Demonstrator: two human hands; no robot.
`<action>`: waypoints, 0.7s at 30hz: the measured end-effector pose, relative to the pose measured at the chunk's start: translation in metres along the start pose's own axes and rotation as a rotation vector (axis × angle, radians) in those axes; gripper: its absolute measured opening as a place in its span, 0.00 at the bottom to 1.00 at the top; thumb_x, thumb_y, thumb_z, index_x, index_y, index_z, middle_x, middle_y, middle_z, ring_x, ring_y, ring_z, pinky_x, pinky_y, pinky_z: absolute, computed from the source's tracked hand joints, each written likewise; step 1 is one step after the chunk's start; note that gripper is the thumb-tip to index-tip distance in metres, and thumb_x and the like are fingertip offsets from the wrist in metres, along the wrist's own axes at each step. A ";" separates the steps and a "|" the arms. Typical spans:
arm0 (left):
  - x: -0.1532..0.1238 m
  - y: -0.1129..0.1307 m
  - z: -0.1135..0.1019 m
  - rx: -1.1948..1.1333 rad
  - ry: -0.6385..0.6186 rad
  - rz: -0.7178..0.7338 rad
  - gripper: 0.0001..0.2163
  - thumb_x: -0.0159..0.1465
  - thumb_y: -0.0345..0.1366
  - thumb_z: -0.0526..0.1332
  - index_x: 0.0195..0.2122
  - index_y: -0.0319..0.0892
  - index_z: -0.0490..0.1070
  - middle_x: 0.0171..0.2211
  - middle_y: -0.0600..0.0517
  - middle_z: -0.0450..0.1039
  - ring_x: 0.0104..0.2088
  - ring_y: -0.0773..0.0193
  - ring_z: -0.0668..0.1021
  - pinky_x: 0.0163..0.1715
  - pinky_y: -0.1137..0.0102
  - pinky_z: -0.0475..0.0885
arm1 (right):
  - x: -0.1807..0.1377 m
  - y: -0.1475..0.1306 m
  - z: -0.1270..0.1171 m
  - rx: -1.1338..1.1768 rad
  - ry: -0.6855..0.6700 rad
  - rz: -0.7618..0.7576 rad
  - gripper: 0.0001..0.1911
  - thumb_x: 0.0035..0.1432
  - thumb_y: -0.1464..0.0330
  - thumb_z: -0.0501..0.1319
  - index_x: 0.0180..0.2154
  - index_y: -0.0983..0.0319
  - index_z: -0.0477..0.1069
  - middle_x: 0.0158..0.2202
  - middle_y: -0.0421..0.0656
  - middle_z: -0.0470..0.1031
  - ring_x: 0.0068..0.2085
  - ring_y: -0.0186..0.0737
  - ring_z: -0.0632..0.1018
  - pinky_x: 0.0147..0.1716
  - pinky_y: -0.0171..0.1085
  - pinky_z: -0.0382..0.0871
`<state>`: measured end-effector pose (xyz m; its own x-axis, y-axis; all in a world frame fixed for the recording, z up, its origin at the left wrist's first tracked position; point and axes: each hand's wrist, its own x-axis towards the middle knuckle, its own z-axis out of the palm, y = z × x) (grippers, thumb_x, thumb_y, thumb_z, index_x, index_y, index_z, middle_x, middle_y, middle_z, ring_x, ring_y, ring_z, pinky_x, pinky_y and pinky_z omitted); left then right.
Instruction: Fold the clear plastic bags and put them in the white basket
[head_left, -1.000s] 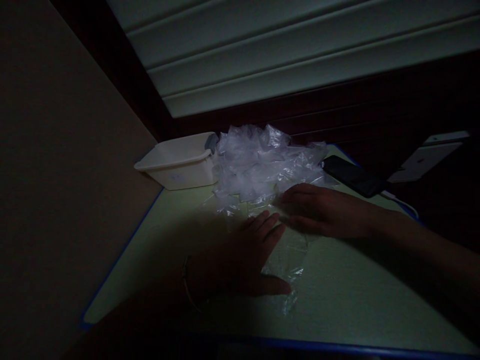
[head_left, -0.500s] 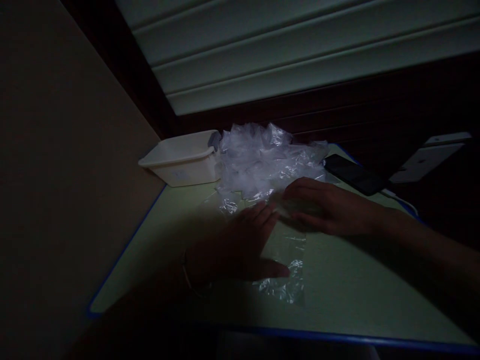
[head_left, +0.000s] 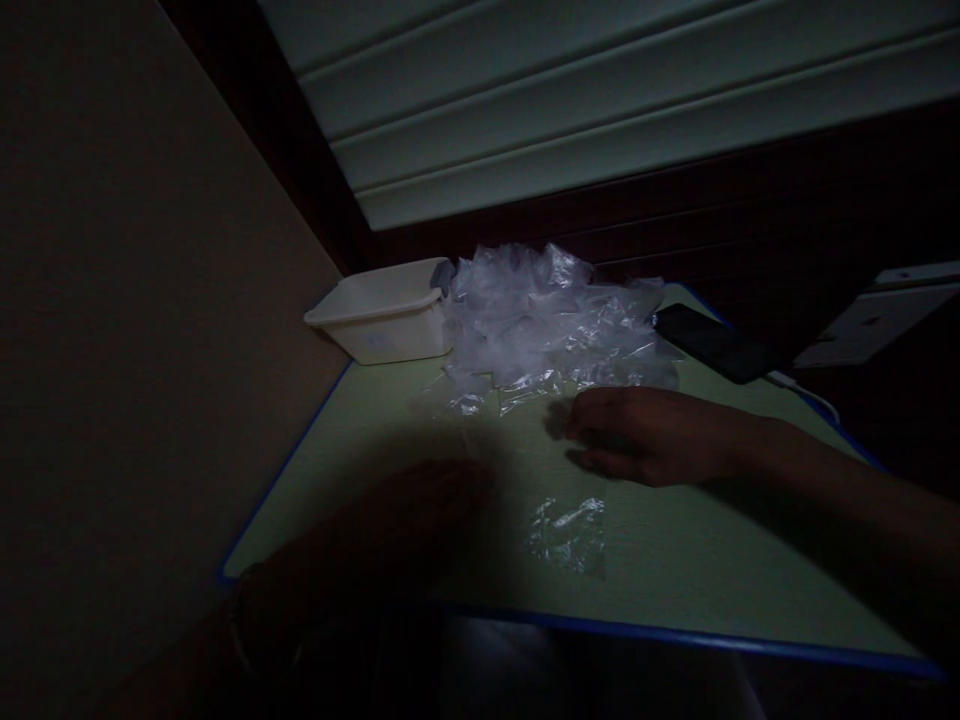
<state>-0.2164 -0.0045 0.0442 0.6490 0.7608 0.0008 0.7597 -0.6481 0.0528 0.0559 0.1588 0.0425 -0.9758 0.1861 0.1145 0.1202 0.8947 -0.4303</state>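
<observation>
Your right hand (head_left: pixel 645 437) rests flat and empty, your left hand (head_left: pixel 420 505) is too dark to tell, and the small clear plastic bag (head_left: pixel 568 530) lies flat on the pale green table (head_left: pixel 720 585) near both, easy to reach.

Open passage over desk (head_left: pixel 675 570) front-right. Bag pile (head_left: pixel 540 320), tub (head_left: pixel 382 320) and phone (head_left: pixel 712 345) block the back. Wall (head_left: pixel 112 350) closes left.
</observation>
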 end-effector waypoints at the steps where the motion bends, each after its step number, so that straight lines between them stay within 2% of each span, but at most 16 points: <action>1: -0.001 0.000 0.001 0.018 0.022 0.012 0.17 0.69 0.29 0.49 0.58 0.40 0.64 0.56 0.44 0.70 0.54 0.57 0.73 0.55 0.62 0.69 | 0.000 0.001 0.000 -0.002 0.002 0.001 0.12 0.61 0.69 0.57 0.46 0.64 0.71 0.44 0.48 0.74 0.43 0.41 0.75 0.44 0.39 0.68; 5: -0.006 -0.003 0.009 0.107 0.060 0.075 0.15 0.69 0.27 0.48 0.55 0.40 0.66 0.53 0.44 0.73 0.53 0.58 0.74 0.55 0.61 0.69 | -0.001 0.003 0.000 0.000 0.013 0.021 0.13 0.60 0.70 0.57 0.46 0.64 0.72 0.43 0.48 0.74 0.41 0.41 0.76 0.41 0.38 0.68; 9: -0.006 0.001 0.020 0.134 0.077 0.090 0.12 0.69 0.29 0.50 0.51 0.39 0.67 0.49 0.44 0.74 0.51 0.58 0.75 0.53 0.60 0.70 | -0.001 0.003 -0.001 -0.016 0.039 0.039 0.12 0.61 0.68 0.57 0.46 0.64 0.72 0.42 0.48 0.75 0.40 0.42 0.76 0.40 0.38 0.69; 16: 0.006 0.036 0.032 0.069 0.221 0.020 0.09 0.69 0.32 0.50 0.42 0.39 0.69 0.37 0.46 0.75 0.39 0.60 0.76 0.40 0.64 0.74 | -0.001 0.004 0.000 -0.039 0.068 0.031 0.12 0.60 0.69 0.58 0.45 0.64 0.72 0.42 0.48 0.75 0.40 0.42 0.76 0.40 0.39 0.69; 21: 0.004 0.055 0.048 -0.005 0.252 -0.034 0.07 0.66 0.29 0.53 0.42 0.40 0.69 0.36 0.48 0.74 0.37 0.61 0.74 0.40 0.65 0.73 | -0.001 0.002 0.001 -0.035 0.047 0.015 0.15 0.60 0.69 0.57 0.48 0.64 0.72 0.44 0.49 0.75 0.42 0.43 0.76 0.44 0.41 0.69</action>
<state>-0.1696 -0.0385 -0.0003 0.5920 0.7670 0.2475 0.7803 -0.6223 0.0624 0.0565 0.1601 0.0409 -0.9643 0.2176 0.1508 0.1416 0.9053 -0.4005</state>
